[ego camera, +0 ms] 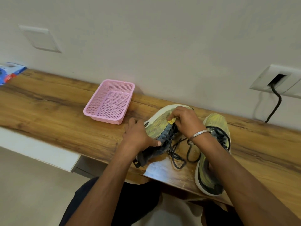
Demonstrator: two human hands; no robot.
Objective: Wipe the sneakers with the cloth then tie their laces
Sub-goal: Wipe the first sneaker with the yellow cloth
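Two yellow-green sneakers with dark laces lie on the wooden counter point(65, 110). The left sneaker point(158, 123) lies tipped on its side, white sole facing away. My left hand point(138, 136) grips it at the side, thumb pressed near the eyelets. My right hand point(185, 121) holds a small yellow cloth point(171, 121) bunched in its fingers against the sneaker's upper. The right sneaker point(213, 154) stands upright under my right forearm, partly hidden. Loose dark laces point(180, 154) trail on the counter between the two.
An empty pink plastic basket point(112, 101) sits to the left by the wall. A blue packet point(9, 72) lies at the far left end. A wall socket with a black cable point(276, 101) is at the right. The counter's front edge runs close to my lap.
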